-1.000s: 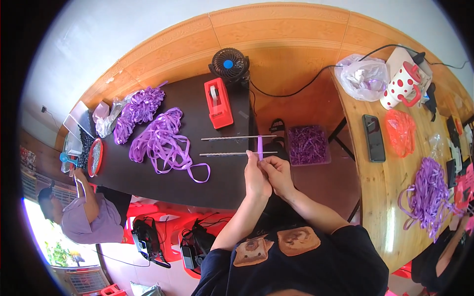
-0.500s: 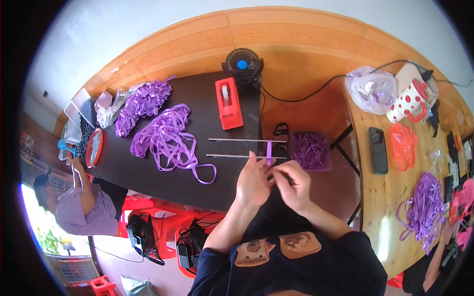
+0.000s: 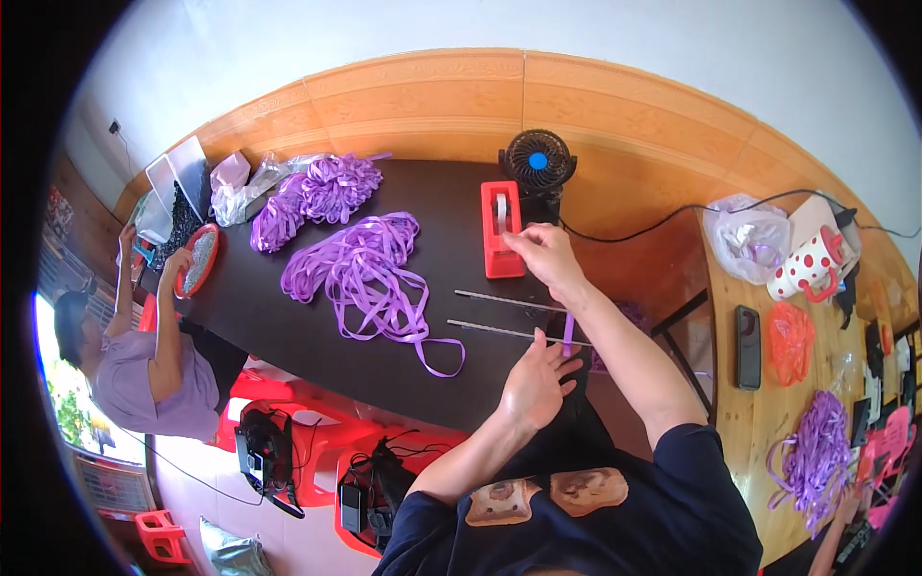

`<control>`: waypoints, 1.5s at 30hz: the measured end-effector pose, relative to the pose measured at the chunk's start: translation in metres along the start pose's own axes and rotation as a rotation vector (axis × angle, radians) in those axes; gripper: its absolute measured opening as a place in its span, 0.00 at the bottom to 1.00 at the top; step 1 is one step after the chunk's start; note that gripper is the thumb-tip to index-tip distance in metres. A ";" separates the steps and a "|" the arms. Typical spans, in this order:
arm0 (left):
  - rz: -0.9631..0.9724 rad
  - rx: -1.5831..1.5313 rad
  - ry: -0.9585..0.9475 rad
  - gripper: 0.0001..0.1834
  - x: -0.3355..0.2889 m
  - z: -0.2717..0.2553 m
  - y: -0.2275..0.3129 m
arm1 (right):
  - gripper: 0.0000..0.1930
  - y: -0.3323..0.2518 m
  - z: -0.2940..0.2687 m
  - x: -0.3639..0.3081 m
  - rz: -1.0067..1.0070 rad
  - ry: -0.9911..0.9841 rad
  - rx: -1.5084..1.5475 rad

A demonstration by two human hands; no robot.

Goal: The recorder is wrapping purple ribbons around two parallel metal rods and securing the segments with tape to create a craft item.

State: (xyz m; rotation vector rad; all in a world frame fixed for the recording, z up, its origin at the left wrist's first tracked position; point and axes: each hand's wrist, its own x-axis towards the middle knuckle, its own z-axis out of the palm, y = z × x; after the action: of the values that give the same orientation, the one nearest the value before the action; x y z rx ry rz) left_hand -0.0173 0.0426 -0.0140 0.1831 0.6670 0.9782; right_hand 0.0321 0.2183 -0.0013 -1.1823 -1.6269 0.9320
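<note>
Two thin metal rods (image 3: 509, 300) stick out side by side over the right edge of the dark table (image 3: 403, 379). A short purple ribbon (image 3: 569, 324) spans the rods near their right ends. Beside the nearer rod is my left hand (image 3: 538, 386), fingers apart, tips by the ribbon's lower end; whether they touch it I cannot tell. My right hand (image 3: 549, 259) reaches over the rods to the red tape dispenser (image 3: 503, 261). Its fingertips are pinched at the dispenser, in front of the tape roll (image 3: 500, 211); any strip between them is too small to see.
Heaps of purple ribbon (image 3: 375, 259) lie left of the dispenser. A small black fan (image 3: 539, 163) stands behind it. On the wooden table (image 3: 725, 442) are a phone (image 3: 747, 348), a dotted mug (image 3: 802, 269) and more ribbon (image 3: 816, 461). Another person (image 3: 154, 370) works at far left.
My right hand has left the ribbon and moved up and across to the tape dispenser. The left hand has stayed by the ribbon and rods. The whole view has shifted.
</note>
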 end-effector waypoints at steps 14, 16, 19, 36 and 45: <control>-0.004 -0.006 -0.029 0.35 0.004 -0.007 -0.001 | 0.05 -0.045 0.009 -0.036 0.108 0.056 0.404; 0.032 -0.012 -0.031 0.34 0.003 -0.006 -0.003 | 0.05 -0.035 0.012 -0.049 0.110 0.083 0.310; 0.068 -0.022 -0.024 0.32 0.000 -0.004 -0.004 | 0.04 -0.023 0.013 -0.057 0.093 0.076 0.206; 0.011 0.054 -0.014 0.35 0.001 -0.007 -0.001 | 0.04 -0.002 -0.129 -0.068 0.220 -0.599 0.393; 0.003 0.084 0.002 0.36 -0.005 0.002 0.000 | 0.03 0.029 -0.116 -0.067 0.180 -0.819 0.230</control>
State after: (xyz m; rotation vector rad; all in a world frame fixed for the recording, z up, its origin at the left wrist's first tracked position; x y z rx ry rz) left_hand -0.0183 0.0390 -0.0099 0.2578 0.7102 0.9537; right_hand 0.1598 0.1689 -0.0066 -0.8297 -1.9646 1.8314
